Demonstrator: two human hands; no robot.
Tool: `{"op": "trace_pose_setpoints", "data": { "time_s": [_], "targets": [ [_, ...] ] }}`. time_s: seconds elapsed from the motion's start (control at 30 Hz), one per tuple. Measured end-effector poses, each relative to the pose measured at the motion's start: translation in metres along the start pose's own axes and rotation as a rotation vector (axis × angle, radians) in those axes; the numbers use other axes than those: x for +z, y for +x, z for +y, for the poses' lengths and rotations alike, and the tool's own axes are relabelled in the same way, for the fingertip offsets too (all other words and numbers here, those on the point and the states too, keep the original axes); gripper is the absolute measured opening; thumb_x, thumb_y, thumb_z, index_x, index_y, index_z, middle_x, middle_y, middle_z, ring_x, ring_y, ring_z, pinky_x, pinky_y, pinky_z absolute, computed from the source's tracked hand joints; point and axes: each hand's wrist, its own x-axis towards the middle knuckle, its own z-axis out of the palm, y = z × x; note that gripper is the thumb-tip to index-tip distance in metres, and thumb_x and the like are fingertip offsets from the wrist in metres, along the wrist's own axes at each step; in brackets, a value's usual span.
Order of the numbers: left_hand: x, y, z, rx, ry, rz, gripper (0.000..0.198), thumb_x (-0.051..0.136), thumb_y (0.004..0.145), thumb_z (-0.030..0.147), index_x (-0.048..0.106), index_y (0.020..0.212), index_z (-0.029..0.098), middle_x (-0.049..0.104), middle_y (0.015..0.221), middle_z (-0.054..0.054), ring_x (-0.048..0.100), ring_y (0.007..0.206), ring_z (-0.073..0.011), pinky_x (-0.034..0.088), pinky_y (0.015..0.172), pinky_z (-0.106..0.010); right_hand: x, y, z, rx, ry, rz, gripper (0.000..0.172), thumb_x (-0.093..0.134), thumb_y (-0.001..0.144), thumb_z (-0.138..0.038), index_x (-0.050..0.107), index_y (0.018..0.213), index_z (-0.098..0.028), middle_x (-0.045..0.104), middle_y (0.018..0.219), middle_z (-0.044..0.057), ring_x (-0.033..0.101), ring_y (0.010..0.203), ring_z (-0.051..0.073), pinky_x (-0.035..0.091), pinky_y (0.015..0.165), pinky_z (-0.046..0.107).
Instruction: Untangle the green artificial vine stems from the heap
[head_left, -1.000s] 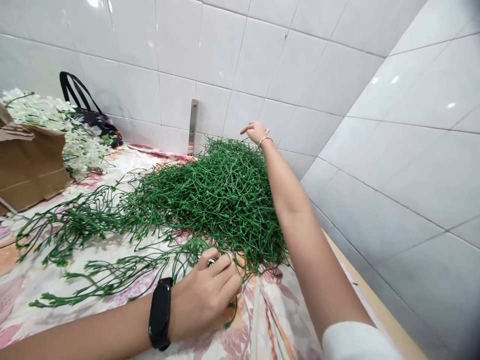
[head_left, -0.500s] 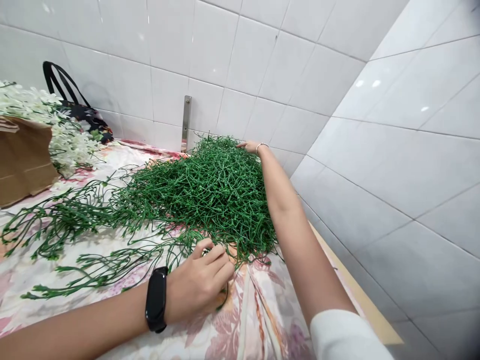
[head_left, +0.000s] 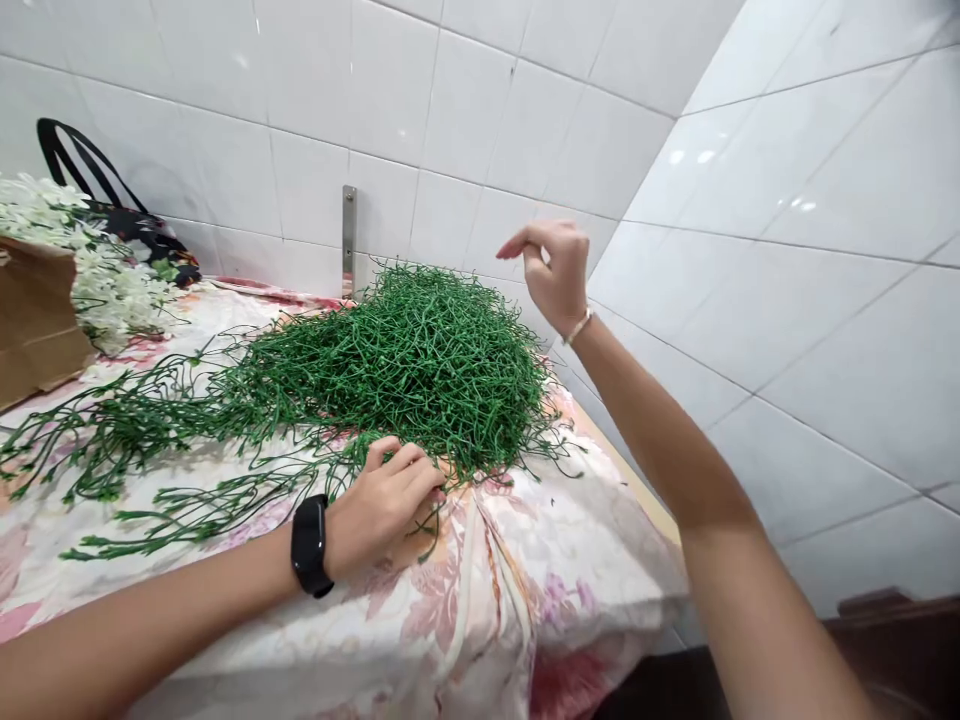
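A large heap of green plastic flower stems [head_left: 420, 370] lies on a flowered cloth. At its front edge rests my left hand [head_left: 390, 495], wearing a black wristband [head_left: 310, 545]. Its fingers are curled, and a thin green stem [head_left: 431, 535] pokes out from beneath the palm. My right hand [head_left: 556, 270], with a pale bracelet at the wrist, is raised in the air to the right of the heap, apart from it. Its fingers are bent and drawn together, with nothing visible in them. Longer, looser stems [head_left: 150, 430] trail off to the left.
White artificial flowers [head_left: 120, 290] stand at the left beside a brown paper wrapper [head_left: 37, 325]. Behind them is a dark bag [head_left: 142, 228] with black handles. A metal strip [head_left: 349, 240] is fixed to the tiled wall [head_left: 307, 180]. Dark furniture [head_left: 900, 640] shows at lower right.
My right hand has lifted off the back of the heap and moved up and right. The view has shifted right. My left hand stays at the heap's front edge.
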Motion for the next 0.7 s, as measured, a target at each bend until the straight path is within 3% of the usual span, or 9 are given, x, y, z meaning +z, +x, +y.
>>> {"op": "trace_pose_setpoints", "data": {
  "time_s": [0.1,0.2,0.27,0.37,0.43,0.53,0.7],
  "targets": [
    [0.000,0.000,-0.001,-0.044,-0.041,0.008,0.015,0.035,0.089,0.016,0.050,0.088,0.016,0.058,0.077,-0.001,0.049,0.079,-0.0135,0.025,0.081,-0.032,-0.013,-0.062,-0.044,-0.114,0.174,0.075,0.030,0.034,0.083,-0.008,0.059,0.074,-0.023,0.062,0.068,-0.004,0.059,0.069,0.010,0.040,0.086,0.036],
    [-0.001,0.001,-0.001,-0.094,-0.070,0.013,0.015,0.034,0.089,0.015,0.049,0.090,0.015,0.057,0.077,-0.001,0.048,0.080,-0.0132,0.024,0.080,-0.033,-0.011,-0.111,-0.075,-0.179,0.401,-0.018,0.025,0.039,0.081,-0.007,0.057,0.084,-0.024,0.063,0.071,-0.004,0.058,0.068,0.010,0.043,0.080,0.035],
    [-0.002,0.001,-0.001,-0.109,-0.077,-0.002,0.015,0.034,0.089,0.016,0.049,0.090,0.015,0.056,0.079,-0.001,0.048,0.081,-0.0132,0.024,0.080,-0.033,-0.005,-0.132,-0.087,-0.113,0.544,-0.092,0.021,0.041,0.081,-0.009,0.056,0.089,-0.022,0.064,0.080,-0.001,0.058,0.077,0.011,0.044,0.081,0.034],
    [-0.003,0.001,-0.003,-0.130,-0.079,-0.003,0.015,0.034,0.089,0.017,0.049,0.090,0.016,0.056,0.081,-0.001,0.047,0.084,-0.0137,0.024,0.081,-0.033,0.005,-0.150,-0.095,0.063,0.745,-0.270,0.018,0.042,0.084,-0.018,0.052,0.099,-0.020,0.061,0.095,0.003,0.056,0.091,0.012,0.045,0.083,0.032],
    [-0.003,0.000,-0.004,-0.140,-0.081,0.004,0.016,0.033,0.090,0.018,0.049,0.088,0.016,0.056,0.081,-0.001,0.047,0.085,-0.0138,0.025,0.081,-0.033,0.010,-0.156,-0.095,0.103,0.788,-0.385,0.020,0.044,0.084,-0.024,0.050,0.103,-0.019,0.059,0.100,0.005,0.055,0.096,0.013,0.044,0.085,0.032],
    [-0.001,-0.001,-0.005,-0.155,-0.077,0.033,0.016,0.034,0.090,0.018,0.049,0.088,0.016,0.056,0.083,-0.001,0.048,0.085,-0.0138,0.025,0.082,-0.033,0.012,-0.160,-0.093,0.054,0.707,-0.448,0.027,0.052,0.080,-0.031,0.050,0.104,-0.021,0.059,0.105,0.004,0.053,0.099,0.015,0.041,0.088,0.035],
    [0.000,0.000,-0.006,-0.208,-0.055,0.079,0.014,0.034,0.089,0.018,0.048,0.092,0.016,0.056,0.085,-0.002,0.050,0.085,-0.0139,0.025,0.082,-0.033,0.010,-0.159,-0.087,-0.085,0.615,-0.437,0.032,0.057,0.077,-0.033,0.049,0.105,-0.019,0.059,0.104,0.005,0.051,0.100,0.015,0.040,0.089,0.035]
  ]
}}
